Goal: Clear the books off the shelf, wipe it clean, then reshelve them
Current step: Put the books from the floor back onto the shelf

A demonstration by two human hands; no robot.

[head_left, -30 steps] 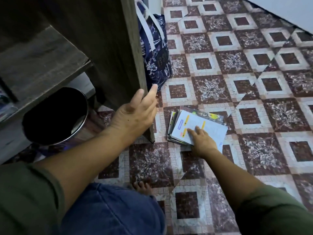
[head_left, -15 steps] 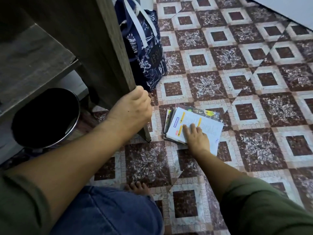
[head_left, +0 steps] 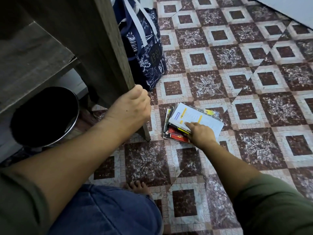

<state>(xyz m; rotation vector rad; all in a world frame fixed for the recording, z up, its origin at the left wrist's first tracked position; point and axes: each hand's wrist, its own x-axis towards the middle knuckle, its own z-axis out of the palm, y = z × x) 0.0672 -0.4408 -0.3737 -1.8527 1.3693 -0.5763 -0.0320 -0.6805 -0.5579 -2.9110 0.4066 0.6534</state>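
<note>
A small stack of books [head_left: 176, 131] lies on the patterned floor tiles, with a white booklet [head_left: 203, 118] marked in yellow on top. My right hand [head_left: 201, 134] is at the stack's near edge: the index finger lies on the white booklet and the other fingers curl at the edge, where red covers show underneath. My left hand [head_left: 133, 106] grips the front edge of the shelf unit's upright side panel [head_left: 101, 39], low down. The grey wooden shelf board [head_left: 30, 53] at the left looks bare.
A dark round bin [head_left: 42, 116] with a metal rim stands under the shelf. A navy patterned bag [head_left: 147, 53] leans against the side panel's far side. My bare foot [head_left: 137, 185] and denim-clad knee are below. A white surface [head_left: 296, 7] bounds the floor at top right.
My left hand went from reaching, fingers spread, to gripping the panel's edge. My right hand slid from flat on the booklet to the stack's near edge, and red covers now show.
</note>
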